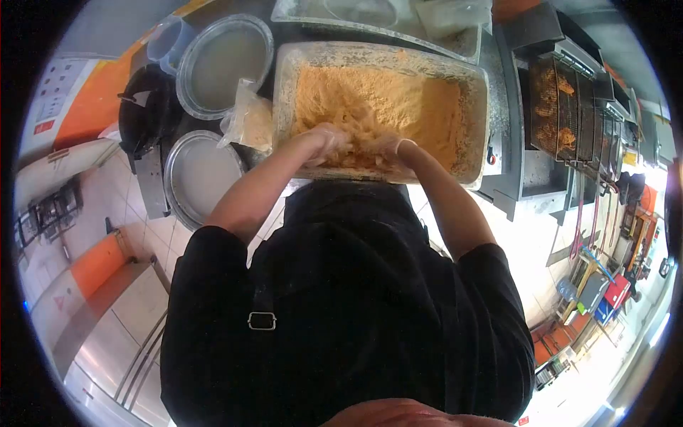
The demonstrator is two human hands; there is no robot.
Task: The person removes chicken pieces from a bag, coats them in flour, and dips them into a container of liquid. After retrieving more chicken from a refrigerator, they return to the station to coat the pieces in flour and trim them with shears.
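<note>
A large rectangular tub (283,85) in front of me holds orange-tan breading flour (398,89). Within it, near the side closest to me, flour-coated pieces (353,139) lie heaped between my hands; their exact kind is hidden by the coating. My left hand (329,141), in a clear glove, reaches into the heap from the left. From the other side my right hand (391,148), also gloved, presses into the same heap. Flour and motion blur hide the fingers of both hands, so their grip cannot be made out.
To the left stand a round pan of cloudy liquid (226,64), another round pan with whitish contents (206,171) and a plastic bag of flour (253,124). Fryer baskets with fried pieces (562,114) hang at right. Another tray (398,28) sits behind the tub.
</note>
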